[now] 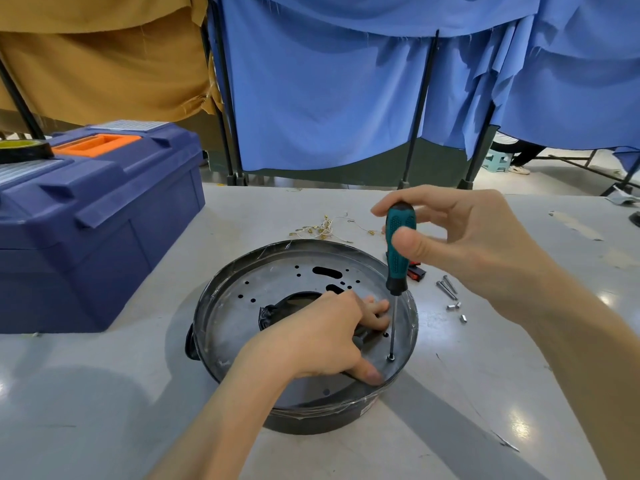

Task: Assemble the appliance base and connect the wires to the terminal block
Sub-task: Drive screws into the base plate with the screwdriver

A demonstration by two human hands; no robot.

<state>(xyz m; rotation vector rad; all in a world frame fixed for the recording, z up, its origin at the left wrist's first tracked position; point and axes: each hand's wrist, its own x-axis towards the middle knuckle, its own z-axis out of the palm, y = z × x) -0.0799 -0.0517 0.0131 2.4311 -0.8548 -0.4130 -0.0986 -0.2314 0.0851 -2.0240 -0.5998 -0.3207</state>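
Surroundings: a blue toolbox (97, 220) is set to the left; wires (325, 230) lie behind the appliance base (242, 306), loose screws (448, 292) to its right.
Appliance base: placed mid-table, perforated plate upward.
Right hand (467, 244): curled round the screwdriver (400, 247), whose tip is seated on a screw (391, 357).
Left hand (322, 337): pressed flat on the plate, nothing gripped.

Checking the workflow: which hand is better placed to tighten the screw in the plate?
Right hand: it grips the screwdriver, whose tip sits on the screw. The left hand rests on the plate, steadying it.
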